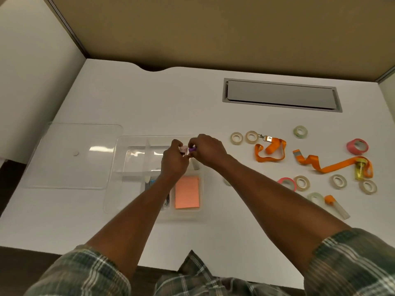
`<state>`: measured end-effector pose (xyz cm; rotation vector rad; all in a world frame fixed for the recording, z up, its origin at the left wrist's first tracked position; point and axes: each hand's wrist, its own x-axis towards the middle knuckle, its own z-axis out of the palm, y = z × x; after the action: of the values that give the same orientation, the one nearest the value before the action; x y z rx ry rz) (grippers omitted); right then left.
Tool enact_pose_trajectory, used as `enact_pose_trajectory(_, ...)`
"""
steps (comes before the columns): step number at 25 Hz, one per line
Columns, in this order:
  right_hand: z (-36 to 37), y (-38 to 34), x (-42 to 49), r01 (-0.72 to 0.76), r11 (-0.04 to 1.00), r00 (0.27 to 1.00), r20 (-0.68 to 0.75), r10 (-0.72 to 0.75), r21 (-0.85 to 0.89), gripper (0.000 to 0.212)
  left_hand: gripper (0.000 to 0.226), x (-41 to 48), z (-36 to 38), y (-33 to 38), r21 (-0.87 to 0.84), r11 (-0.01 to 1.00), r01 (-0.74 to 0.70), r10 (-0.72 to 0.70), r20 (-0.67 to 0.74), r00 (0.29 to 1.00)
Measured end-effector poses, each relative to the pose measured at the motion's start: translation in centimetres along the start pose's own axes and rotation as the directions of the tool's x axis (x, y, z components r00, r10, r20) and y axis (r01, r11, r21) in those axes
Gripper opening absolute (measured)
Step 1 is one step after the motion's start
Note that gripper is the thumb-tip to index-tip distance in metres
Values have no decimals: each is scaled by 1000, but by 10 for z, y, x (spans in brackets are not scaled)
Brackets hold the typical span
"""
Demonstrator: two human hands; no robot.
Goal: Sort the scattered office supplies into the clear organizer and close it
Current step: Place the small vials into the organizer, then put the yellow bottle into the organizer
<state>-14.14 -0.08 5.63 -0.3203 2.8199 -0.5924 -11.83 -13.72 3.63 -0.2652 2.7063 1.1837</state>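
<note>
Left hand (174,162) pinches a small pale-pink piece (183,148); right hand (208,149) pinches a small purple piece (192,149). Both hang above the far compartment of the clear plastic organizer (136,155), seemingly for release.

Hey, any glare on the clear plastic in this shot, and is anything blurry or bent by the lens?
Head view: white glare patches on the clear lid and inside the organizer; head view: the wide lens bows the table edges; head view: the pink item the left hand pinches and the purple item the right hand pinches are too soft to identify.
</note>
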Motion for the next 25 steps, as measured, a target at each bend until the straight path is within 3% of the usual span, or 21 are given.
enact_pose_trajectory(6,19,-2,-4,-53,989,999,0,54,-135,17,21,6,10,-4,176,980,-87,80,49,996)
enact_pose_trajectory(10,16,0,-15,-55,998,998,-26,54,-7,23,35,3,13,3,252,963,-96,77,85,993)
enact_pose_trajectory(15,-1,23,-45,-48,988,986,-153,70,145,33,40,-12,26,22,202,959,-198,198,23,980)
enact_pose_trajectory(19,-10,64,-87,-83,984,962,-246,121,159,33,42,-36,53,48,169,937,-306,299,69,952)
enact_pose_trajectory(25,-19,155,-167,-266,954,902,-313,298,141,32,37,-74,114,86,154,924,-349,323,170,931)
